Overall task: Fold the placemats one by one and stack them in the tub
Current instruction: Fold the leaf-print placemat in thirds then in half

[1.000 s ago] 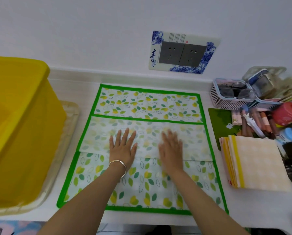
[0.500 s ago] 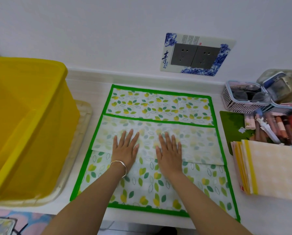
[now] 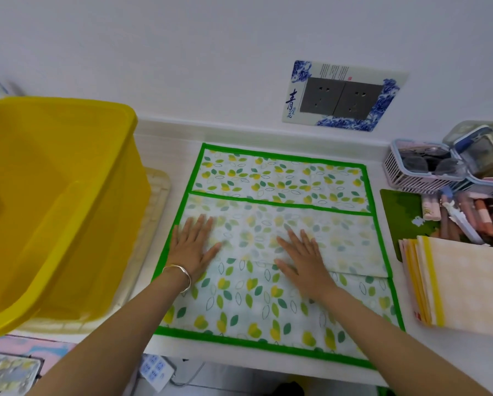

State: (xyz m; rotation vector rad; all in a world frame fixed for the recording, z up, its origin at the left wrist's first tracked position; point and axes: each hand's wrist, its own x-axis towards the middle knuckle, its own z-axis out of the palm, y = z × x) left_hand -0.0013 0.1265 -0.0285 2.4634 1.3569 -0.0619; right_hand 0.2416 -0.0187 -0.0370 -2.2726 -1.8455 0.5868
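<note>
A green-bordered placemat [image 3: 271, 178] with a leaf print lies spread on the white counter. A paler flap of it [image 3: 342, 241] is folded over its middle. My left hand [image 3: 193, 247] presses flat on the left end of that flap, fingers straight and spread. My right hand [image 3: 302, 258] lies flat on the flap near its middle. The yellow tub [image 3: 76, 195] stands to the left of the mat, and its visible inside holds nothing. A stack of folded pale yellow placemats [image 3: 462, 284] sits to the right of the mat.
A clear tray [image 3: 156, 201] lies under the tub. Right of the mat are a green card [image 3: 396, 212], tubes and pens [image 3: 465, 215] and a white basket [image 3: 419, 172]. A wall socket panel [image 3: 342, 95] is behind. The counter's front edge runs just below the mat.
My left hand has slid outward to the flap's left end, and my right hand a little to the right. The view has shifted left, showing more of the tub.
</note>
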